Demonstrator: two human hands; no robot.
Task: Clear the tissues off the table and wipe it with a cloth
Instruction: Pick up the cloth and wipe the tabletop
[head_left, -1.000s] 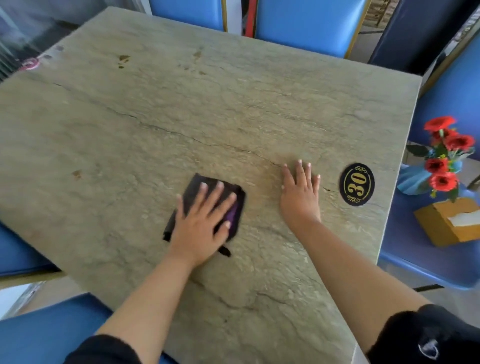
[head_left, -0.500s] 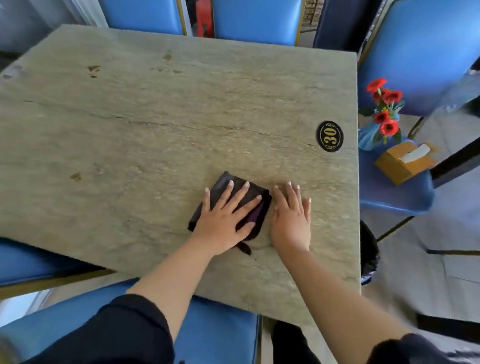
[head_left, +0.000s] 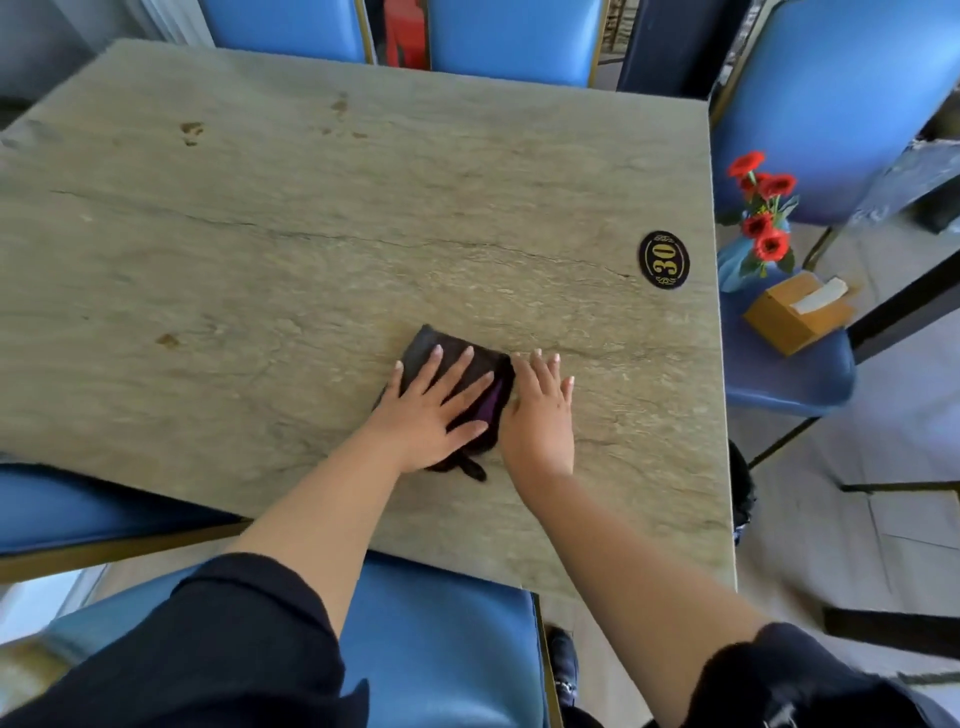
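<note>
A folded dark cloth (head_left: 439, 349) with a purple edge lies on the stone-patterned table (head_left: 311, 234), toward its near right part. My left hand (head_left: 431, 410) presses flat on the cloth with fingers spread. My right hand (head_left: 540, 415) lies flat on the table right beside the cloth, its thumb side touching the cloth's right edge. No tissues show on the tabletop. Brown stains (head_left: 189, 132) mark the far left of the table.
A black oval plaque reading 30 (head_left: 664, 260) is fixed near the right edge. On the blue chair (head_left: 789, 379) at the right stand a wooden tissue box (head_left: 795, 312) and a vase of red flowers (head_left: 761, 218). Blue chairs ring the table.
The cloth under my left hand slid rightward across the table until it met my right hand. My view has pulled back and turned, showing more of the near edge and chairs.
</note>
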